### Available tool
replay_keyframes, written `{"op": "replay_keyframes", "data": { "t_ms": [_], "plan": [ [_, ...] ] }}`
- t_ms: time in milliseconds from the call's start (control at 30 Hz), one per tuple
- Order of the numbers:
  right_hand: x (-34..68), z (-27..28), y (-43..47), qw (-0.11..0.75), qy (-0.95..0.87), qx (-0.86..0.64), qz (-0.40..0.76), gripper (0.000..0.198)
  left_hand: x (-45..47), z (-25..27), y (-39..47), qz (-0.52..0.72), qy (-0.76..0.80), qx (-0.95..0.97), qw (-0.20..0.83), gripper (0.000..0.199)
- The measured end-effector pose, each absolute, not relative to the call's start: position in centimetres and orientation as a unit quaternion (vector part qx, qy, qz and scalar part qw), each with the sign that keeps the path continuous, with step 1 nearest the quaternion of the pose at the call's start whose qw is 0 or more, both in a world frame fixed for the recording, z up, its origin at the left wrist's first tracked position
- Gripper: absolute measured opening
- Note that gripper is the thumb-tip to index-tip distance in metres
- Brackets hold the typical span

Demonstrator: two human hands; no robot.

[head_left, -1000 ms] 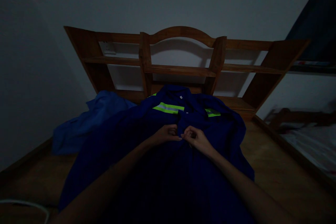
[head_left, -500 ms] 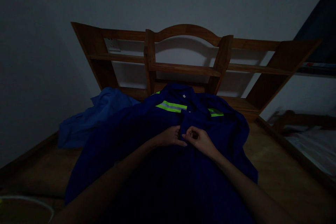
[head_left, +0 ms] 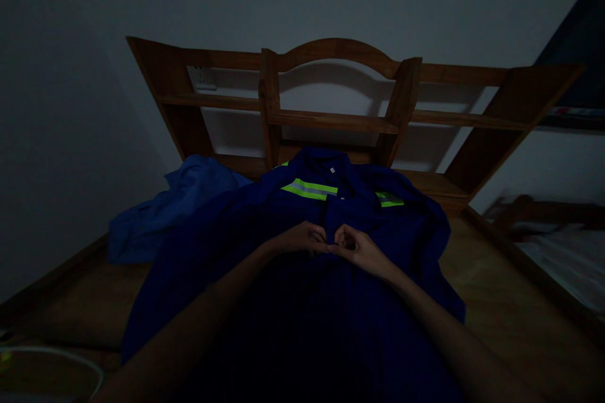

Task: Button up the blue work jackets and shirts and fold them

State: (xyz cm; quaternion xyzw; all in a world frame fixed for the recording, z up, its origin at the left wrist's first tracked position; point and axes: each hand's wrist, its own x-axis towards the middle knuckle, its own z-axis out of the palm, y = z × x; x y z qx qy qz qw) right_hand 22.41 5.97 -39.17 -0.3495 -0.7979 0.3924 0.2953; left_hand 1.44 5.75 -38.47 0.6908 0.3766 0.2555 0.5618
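Note:
A dark blue work jacket (head_left: 283, 217), with yellow-green and grey reflective bands across the chest, lies spread out face up in dim light. Its collar points toward the wooden headboard. My left hand (head_left: 305, 238) pinches the front edge from the left side. From the right, my right hand (head_left: 358, 249) pinches the same edge, thumb and fingertips close against those of the left. The fingertips hide whatever small part of the front lies between them. A pale label shows inside the collar.
A wooden headboard with shelves (head_left: 333, 119) stands behind the jacket against the wall. Lighter blue cloth (head_left: 189, 201) lies bunched at the left. Bare wooden boards (head_left: 491, 277) show at the right, and a pale curved cord (head_left: 61, 352) at the lower left.
My left hand's fingers have curled in, and its thumb has come up to meet my right hand's fingertips at the jacket's front edge. The jacket lies almost as before.

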Motion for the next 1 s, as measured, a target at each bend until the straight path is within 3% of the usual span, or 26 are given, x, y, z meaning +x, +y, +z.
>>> {"op": "replay_keyframes", "data": {
  "t_ms": [567,1000],
  "plan": [
    [22.3,-39.4,5.9,0.269,-0.803,-0.333,0.414,0.021,1.5,-39.6,6.2,0.260,0.357,0.669,0.597,0.027],
    [21.4,-40.1,6.2,0.381,-0.734,-0.333,0.452,0.019,0.8,-37.8,6.1,0.296,0.374,0.714,0.513,0.020]
  ]
}}
